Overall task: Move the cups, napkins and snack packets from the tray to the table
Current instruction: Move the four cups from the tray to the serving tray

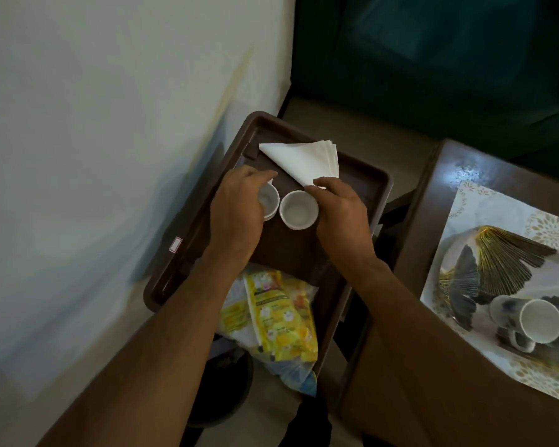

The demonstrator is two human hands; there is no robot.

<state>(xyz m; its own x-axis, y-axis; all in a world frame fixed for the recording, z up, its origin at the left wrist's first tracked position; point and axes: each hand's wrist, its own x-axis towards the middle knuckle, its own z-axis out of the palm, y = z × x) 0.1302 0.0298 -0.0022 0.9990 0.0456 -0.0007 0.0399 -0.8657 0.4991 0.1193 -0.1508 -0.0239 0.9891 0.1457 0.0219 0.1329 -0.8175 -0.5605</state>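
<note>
Lying at the near end of the brown tray [373, 175], the yellow packets [281, 321] overhang its near edge. Past them a bare strip of tray floor runs between the forearms. Farther in, two white cups [299, 209] stand side by side, apart by a narrow gap. The left hand [236, 209] curls around the left cup, gripping it; the right hand [339, 214] wraps the right cup's far side, fingertips touching a corner of the napkins [304, 159], though how firm its grip is I cannot tell. The folded napkins lie just beyond the cups, near the tray's far rim. To the right, across a dark gap, the bench [433, 201] carries a patterned mat [484, 214] with mugs [536, 321] and a fan-shaped ornament [504, 262].
</note>
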